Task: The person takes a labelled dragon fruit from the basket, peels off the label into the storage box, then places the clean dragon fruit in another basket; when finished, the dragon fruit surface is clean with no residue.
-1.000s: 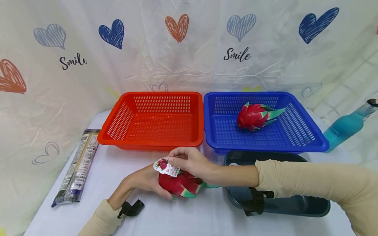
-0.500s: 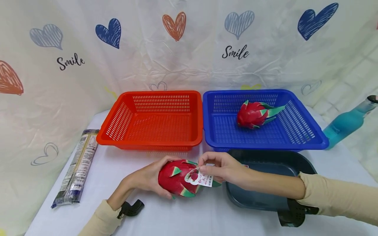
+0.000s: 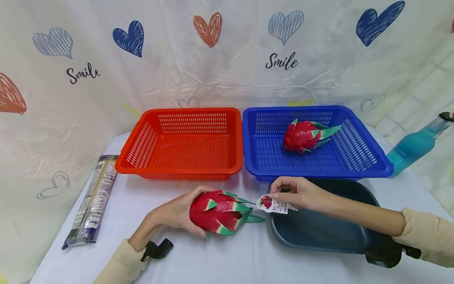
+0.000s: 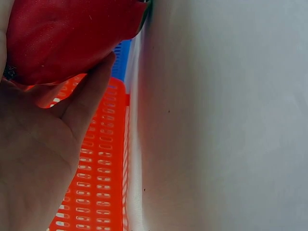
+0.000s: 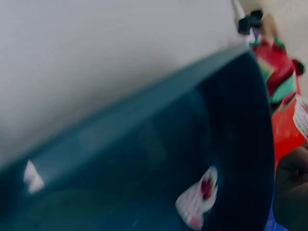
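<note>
In the head view, my left hand [image 3: 179, 211] grips the left end of a red dragon fruit [image 3: 216, 213], thumb on its near side. Green scale tips point right. The left wrist view shows the same dragon fruit [image 4: 67, 38] up close against the palm. A white label [image 3: 272, 204] with a dragon fruit picture is pinched between thumb and fingers of my right hand [image 3: 301, 193]. It hangs over the left end of a dark teal tray [image 3: 319, 232], clear of the fruit. Inside that tray, the blurred right wrist view shows a similar label [image 5: 198, 197].
Behind the hands, a red basket [image 3: 191, 154] and a blue basket [image 3: 266, 154] stand side by side. Another dragon fruit [image 3: 303, 136] lies in the blue one. A blue bottle [image 3: 413, 150] leans at right. Long plastic-wrapped packages [image 3: 92, 201] lie at left.
My right hand has drawn the label off the dragon fruit's top and moved right with it, to the tray. The left hand keeps its grip on the fruit.
</note>
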A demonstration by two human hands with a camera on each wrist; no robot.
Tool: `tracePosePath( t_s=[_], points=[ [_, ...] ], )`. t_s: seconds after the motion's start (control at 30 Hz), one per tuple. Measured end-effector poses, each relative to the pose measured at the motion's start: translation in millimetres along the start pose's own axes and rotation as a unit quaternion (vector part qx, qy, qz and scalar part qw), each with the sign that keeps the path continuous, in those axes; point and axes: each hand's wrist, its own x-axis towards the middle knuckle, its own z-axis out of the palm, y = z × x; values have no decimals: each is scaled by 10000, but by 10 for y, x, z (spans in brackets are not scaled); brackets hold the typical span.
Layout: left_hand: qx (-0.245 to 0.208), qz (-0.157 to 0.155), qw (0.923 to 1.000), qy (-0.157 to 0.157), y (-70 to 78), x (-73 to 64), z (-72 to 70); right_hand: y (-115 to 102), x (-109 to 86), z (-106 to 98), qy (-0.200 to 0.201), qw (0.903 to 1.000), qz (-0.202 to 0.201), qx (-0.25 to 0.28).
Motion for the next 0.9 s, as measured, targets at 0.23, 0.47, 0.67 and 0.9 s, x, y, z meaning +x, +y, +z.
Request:
tracePosePath(
  t_s=[0.23,0.47,0.67,0.9],
  points=[
    [-93,-111,9999,-23,22,6,-2,175,-80,-196,-437,9983,205,-327],
    [-5,-41,10000,0,16,2,-2,317,-119,-255,-986,9942,104,-406],
    [25,-41,10000,16,3,-3,1,456,-117,-216,-1330,9898,151,-491],
    [-32,-5,10000,-17,-3,3,-3,536,-123,-185,-1430,9872,-1,-713]
  ],
)
